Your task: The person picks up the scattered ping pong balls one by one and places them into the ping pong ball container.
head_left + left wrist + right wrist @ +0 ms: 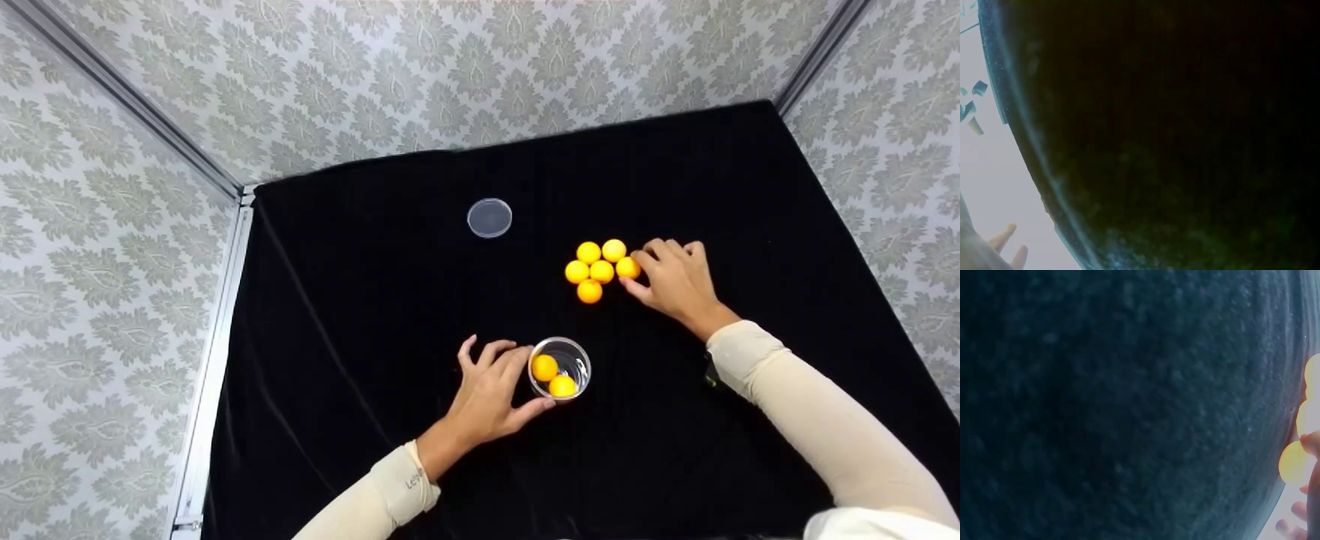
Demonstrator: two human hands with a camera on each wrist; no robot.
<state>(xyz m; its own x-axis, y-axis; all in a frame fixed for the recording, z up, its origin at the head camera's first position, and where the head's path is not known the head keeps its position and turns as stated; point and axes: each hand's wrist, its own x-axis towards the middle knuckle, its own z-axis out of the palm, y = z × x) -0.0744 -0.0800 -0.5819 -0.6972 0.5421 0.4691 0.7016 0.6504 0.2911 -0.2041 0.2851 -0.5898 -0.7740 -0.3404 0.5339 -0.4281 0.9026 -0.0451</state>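
Observation:
My left hand (484, 394) holds a clear round jar (589, 366) by its left side, thumb near the front and fingers at the rim. Inside the jar lie two orange ping-pong balls (553, 377). Farther right and back, a cluster of several loose orange ping-pong balls (589, 291) rests on the black cloth. At the cluster's right end, my right hand (675, 279) pinches one orange ball (627, 268) between thumb and fingers. That hand's fingertips and a ball (1294, 464) show at the right wrist view's edge. The left wrist view shows only blurred fingers (1008, 247), without the jar.
A clear round lid (490, 218) lies flat behind the jar, left of the ball cluster. Black cloth (390, 277) covers the table. Patterned walls (405, 75) and metal frame bars (202, 405) bound the back and sides.

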